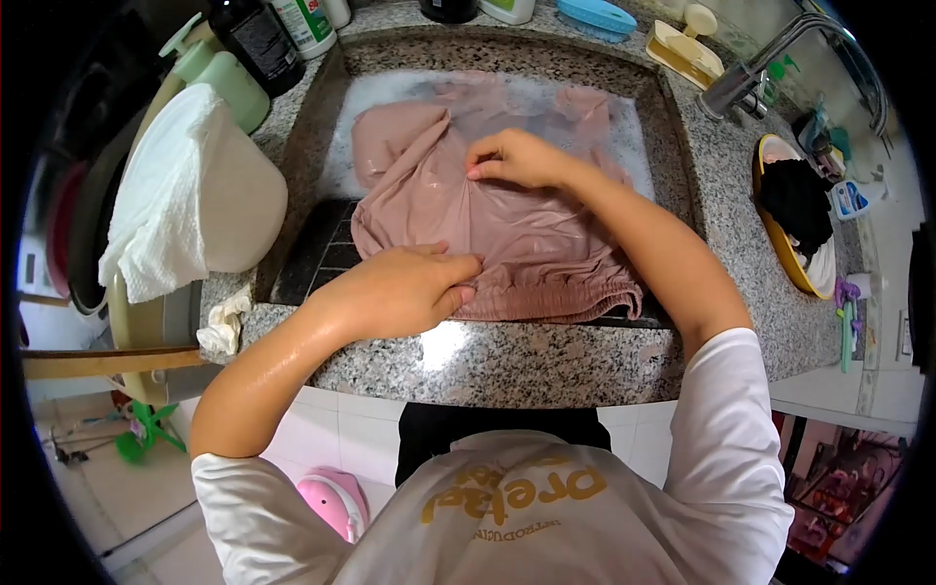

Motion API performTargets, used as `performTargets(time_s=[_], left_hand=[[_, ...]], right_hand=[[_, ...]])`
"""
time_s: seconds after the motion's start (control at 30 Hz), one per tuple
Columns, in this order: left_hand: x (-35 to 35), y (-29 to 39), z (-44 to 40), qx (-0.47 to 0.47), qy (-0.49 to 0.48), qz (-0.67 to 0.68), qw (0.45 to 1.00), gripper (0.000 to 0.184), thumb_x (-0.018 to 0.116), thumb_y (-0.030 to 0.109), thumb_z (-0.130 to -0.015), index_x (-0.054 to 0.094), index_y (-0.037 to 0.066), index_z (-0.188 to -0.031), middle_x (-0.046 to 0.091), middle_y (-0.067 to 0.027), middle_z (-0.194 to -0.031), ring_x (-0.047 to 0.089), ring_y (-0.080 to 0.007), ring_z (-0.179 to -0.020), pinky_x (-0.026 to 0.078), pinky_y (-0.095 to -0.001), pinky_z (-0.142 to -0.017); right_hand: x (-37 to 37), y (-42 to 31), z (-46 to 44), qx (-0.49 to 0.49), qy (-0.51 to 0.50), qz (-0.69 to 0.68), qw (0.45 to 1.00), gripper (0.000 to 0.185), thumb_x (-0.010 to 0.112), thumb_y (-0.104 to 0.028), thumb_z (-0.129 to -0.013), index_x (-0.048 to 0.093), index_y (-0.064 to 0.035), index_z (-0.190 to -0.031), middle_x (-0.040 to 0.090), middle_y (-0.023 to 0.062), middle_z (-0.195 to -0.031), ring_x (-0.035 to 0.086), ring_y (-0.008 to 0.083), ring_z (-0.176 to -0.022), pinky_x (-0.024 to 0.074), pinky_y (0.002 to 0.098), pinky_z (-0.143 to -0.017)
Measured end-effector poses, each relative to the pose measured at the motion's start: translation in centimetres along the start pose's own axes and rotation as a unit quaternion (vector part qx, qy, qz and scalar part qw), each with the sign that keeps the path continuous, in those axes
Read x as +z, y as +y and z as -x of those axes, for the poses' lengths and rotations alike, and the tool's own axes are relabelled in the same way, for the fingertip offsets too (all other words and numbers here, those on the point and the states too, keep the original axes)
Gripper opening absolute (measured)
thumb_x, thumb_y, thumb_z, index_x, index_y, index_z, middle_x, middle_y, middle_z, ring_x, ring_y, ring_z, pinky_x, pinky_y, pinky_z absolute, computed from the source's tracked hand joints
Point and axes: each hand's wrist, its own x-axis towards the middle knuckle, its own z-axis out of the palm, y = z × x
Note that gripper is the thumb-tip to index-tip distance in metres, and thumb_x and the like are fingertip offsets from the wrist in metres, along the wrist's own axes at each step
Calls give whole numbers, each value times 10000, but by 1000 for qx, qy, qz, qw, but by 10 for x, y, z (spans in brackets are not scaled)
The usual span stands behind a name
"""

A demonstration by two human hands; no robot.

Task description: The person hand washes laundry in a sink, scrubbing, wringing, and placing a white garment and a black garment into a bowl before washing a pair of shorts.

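A wet pink pair of elastic-waisted pants [546, 249] lies spread at the front of a granite sink [681, 166], its gathered waistband toward me. The far part of the cloth lies in soapy water [375, 93]. My right hand [522, 159] pinches a fold near the middle of the cloth, thumb and fingertips together. Lower and to the left, my left hand [409, 290] rests on the cloth near the waistband, with its fingers curled and closed on the fabric. A dark ridged washboard surface [317, 249] shows beneath the cloth at the left.
A white cloth [161, 200] drapes over a pale container [244, 214] at left. Behind it stand a green pump bottle [222, 83] and a black bottle [255, 44]. A faucet [736, 88] rises at back right, beside a yellow basin [775, 229] holding dark clothing [795, 205].
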Motion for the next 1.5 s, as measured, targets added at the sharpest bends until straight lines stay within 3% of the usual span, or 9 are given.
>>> performTargets(time_s=[0.33, 0.5, 0.63, 0.7, 0.73, 1.1, 1.3, 1.43, 1.5], left_hand=[[1, -17, 5, 68, 72, 75, 992, 270, 458, 282, -856, 488, 40, -972, 558, -207, -896, 523, -362, -909, 411, -426, -746], [-13, -53, -30, -61, 108, 105, 987, 292, 455, 319, -860, 488, 47, -959, 564, -207, -834, 549, -353, -803, 416, -404, -709], [-13, -90, -108, -244, 181, 90, 949, 371, 425, 315, -855, 400, 62, -1124, 473, -265, -1095, 503, -400, -956, 398, -441, -834], [6, -91, -131, -298, 173, -104, 933, 404, 443, 299, -848, 369, 84, -1182, 366, -270, -1213, 417, -418, -1088, 358, -471, -886], [10, -102, -147, -304, 119, -24, 945, 442, 448, 288, -836, 342, 103, -1223, 195, -257, -1322, 283, -483, -1167, 279, -530, -944], [50, -171, -226, -156, 291, -64, 942, 289, 383, 105, -807, 521, 8, -1042, 563, -242, -966, 558, -347, -862, 427, -418, -787], [27, -164, -199, -106, 215, -71, 968, 248, 456, 100, -751, 566, 16, -957, 583, -204, -943, 542, -353, -896, 412, -416, -805], [6, -154, -161, -46, 279, -160, 946, 254, 599, 95, -676, 585, 17, -918, 596, -169, -904, 547, -338, -856, 433, -393, -746], [-12, -138, -139, -61, 329, 94, 938, 230, 639, 152, -726, 591, 18, -907, 610, -92, -836, 554, -213, -782, 427, -320, -706]], right_hand=[[-27, -14, 3, 73, -10, -25, 997, 246, 528, -271, -849, 532, -36, -774, 450, -21, -599, 419, 73, -601, 383, 265, -548], [-24, 24, -10, 39, 78, 52, 995, 276, 519, -303, -844, 528, -35, -778, 507, 60, -627, 467, 164, -610, 401, 315, -581], [-10, 31, -20, 150, 109, 117, 976, 415, 495, -441, -794, 556, -64, -955, 593, 169, -889, 559, 333, -839, 438, 398, -707], [7, 60, -19, 134, 69, 145, 978, 450, 492, -470, -771, 546, -85, -999, 586, 179, -930, 558, 338, -873, 442, 409, -731], [11, 62, -16, 149, 61, 158, 974, 432, 494, -450, -772, 554, -87, -998, 584, 184, -941, 558, 341, -869, 443, 408, -733], [35, 171, -35, 272, 62, 322, 904, 339, 432, -346, -796, 592, -128, -1000, 584, 176, -989, 579, 328, -841, 454, 432, -703], [6, 105, -26, 199, 44, 254, 945, 278, 548, -315, -747, 592, -79, -889, 615, 127, -847, 585, 281, -759, 455, 390, -647], [-40, 29, -7, 210, 47, -112, 970, 193, 631, -261, -759, 549, -87, -745, 518, -22, -638, 442, 56, -598, 353, 217, -511], [-52, 31, -7, 128, 54, -147, 979, 183, 626, -238, -766, 562, -66, -758, 550, -8, -707, 466, 89, -631, 384, 249, -554]])
